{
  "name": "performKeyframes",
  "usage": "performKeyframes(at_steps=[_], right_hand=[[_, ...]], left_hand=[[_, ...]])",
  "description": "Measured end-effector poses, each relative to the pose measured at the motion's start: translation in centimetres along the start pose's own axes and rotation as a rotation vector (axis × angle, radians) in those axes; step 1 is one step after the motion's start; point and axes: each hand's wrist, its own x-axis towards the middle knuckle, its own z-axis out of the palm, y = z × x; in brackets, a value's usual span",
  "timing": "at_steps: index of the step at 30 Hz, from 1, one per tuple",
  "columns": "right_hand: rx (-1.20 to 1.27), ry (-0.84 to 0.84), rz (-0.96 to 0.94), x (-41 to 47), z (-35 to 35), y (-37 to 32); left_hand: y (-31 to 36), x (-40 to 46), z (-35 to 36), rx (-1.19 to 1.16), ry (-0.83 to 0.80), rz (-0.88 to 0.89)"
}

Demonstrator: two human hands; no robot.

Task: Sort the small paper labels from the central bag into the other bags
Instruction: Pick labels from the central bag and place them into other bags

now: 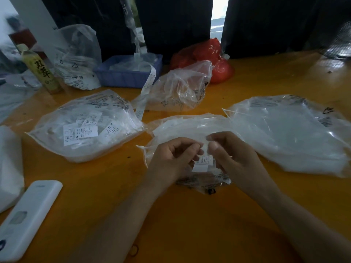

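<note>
Over central bag (190, 126): left hand (171, 160) and right hand (233, 158) pinch a few paper labels (201, 164) between them.
step: read the size print, peel one label off, keep the rest pinched.
left bag (85, 126): many labels, XL visible.
right bag (288, 133): contents unclear.
far bag (182, 86): looks near empty.
blue tray (123, 76): label strip.

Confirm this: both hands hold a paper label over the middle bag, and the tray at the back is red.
Wrong on colour: the head view shows the tray is blue. Both hands, left and right, do hold a paper label over the middle bag.
</note>
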Motion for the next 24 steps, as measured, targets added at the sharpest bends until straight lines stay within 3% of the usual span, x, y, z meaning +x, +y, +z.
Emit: performKeyframes(at_steps=[9, 15, 19, 21, 24], right_hand=[[-0.173, 0.072, 0.035, 0.4, 0.0, 0.9], [-0.198, 0.039, 0.045, 0.3, 0.2, 0.6], [-0.345, 0.077, -0.025, 0.6, 0.1, 1.2], [-0.503, 0.011, -0.104, 1.1, -0.4, 1.8], [-0.656, -0.222, -0.135, 1.3, -0.9, 2.3]], left_hand=[[-0.7, 0.0, 0.0, 0.091, -0.002, 0.003], [-0.9, 0.3, -0.1, -0.073, 0.07, -0.049], [-0.7, 0.7, -0.5, -0.319, 0.107, -0.115], [-0.7, 0.9, -1.0, -0.454, 0.124, -0.129], [-0.8, 1.0, -1.3, -0.533, 0.128, -0.133]])
